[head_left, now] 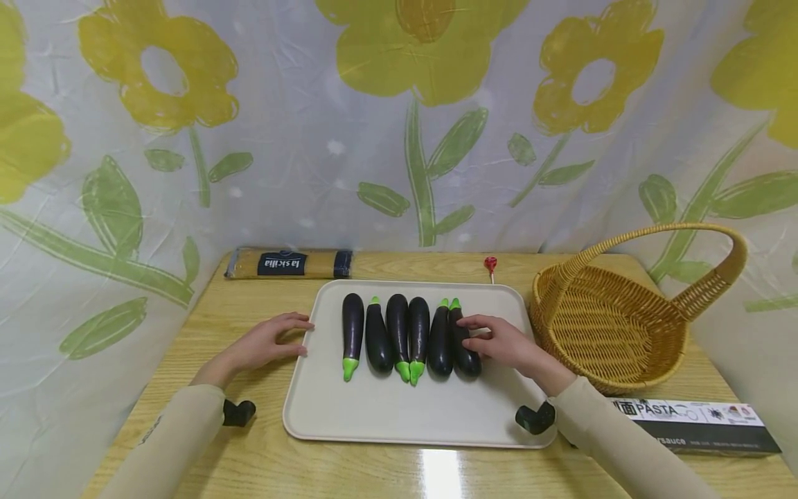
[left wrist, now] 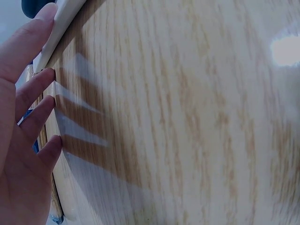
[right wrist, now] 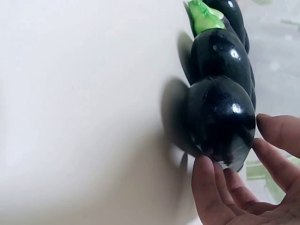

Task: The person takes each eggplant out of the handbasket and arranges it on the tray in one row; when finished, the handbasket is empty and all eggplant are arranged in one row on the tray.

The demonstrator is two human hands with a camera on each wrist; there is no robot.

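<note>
Several dark purple eggplants [head_left: 397,333] with green stems lie side by side on a cream tray [head_left: 405,423], some with the stem toward me and some away. My right hand [head_left: 508,344] is at the rightmost eggplant [head_left: 466,350], its fingertips touching that one's outer side. The right wrist view shows the fingers spread along the side of this glossy eggplant [right wrist: 220,119], with others lined up behind it. My left hand [head_left: 264,343] holds nothing; its fingers are spread at the tray's left rim, and the left wrist view shows the hand [left wrist: 23,154] over the wooden table.
A wicker basket [head_left: 611,333] with a tall handle stands right of the tray, and a pasta box [head_left: 698,426] lies in front of it. Behind the tray are a pack of spaghetti [head_left: 287,264] and a red lollipop [head_left: 490,265]. A flowered curtain [head_left: 299,138] closes off the back.
</note>
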